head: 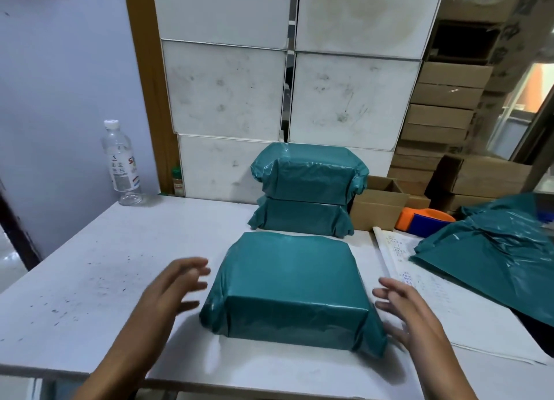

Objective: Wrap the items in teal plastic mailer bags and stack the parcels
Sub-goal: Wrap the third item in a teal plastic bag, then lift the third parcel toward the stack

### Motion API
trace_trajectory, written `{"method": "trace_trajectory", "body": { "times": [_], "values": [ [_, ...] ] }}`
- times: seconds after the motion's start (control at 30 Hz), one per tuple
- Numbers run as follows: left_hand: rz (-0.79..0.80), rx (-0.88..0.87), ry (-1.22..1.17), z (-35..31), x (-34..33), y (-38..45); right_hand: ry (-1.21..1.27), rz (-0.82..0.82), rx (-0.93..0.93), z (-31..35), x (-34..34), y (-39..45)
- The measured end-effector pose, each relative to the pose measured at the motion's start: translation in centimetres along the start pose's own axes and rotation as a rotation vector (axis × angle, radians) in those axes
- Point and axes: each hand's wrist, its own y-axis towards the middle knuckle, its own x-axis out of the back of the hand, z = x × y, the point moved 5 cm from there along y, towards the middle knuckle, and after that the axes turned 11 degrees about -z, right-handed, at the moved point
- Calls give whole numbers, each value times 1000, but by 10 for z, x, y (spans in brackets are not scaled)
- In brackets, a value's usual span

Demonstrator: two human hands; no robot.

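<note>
a teal wrapped parcel lay on the white worktop; the left hand and right hand hovered spread beside it, holding nothing.

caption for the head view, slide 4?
Open left hand and right hand flank a wrapped teal parcel on the white table, before a stack of two parcels.

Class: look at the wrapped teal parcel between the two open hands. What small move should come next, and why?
Probably bring both hands inward to grip the near parcel by its sides. The left hand and right hand flank it with fingers spread; neither seems to grip it. It looks fully wrapped, and a stack of two parcels stands just behind it on the table, ready to take a third.
</note>
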Motion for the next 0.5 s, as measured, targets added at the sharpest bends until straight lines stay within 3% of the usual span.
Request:
{"method": "trace_trajectory", "body": {
  "times": [0.17, 0.37, 0.5],
  "values": [
    [221, 10, 59, 20, -27, -32, 47, 171, -25, -9, -14, -27],
    [134, -74, 83, -4, -48, -35, 44, 52, 91, 16, -13, -21],
    [109, -165, 11, -61, -56, -8, 92, 31, 207, 76, -16, 2]
  ]
}}
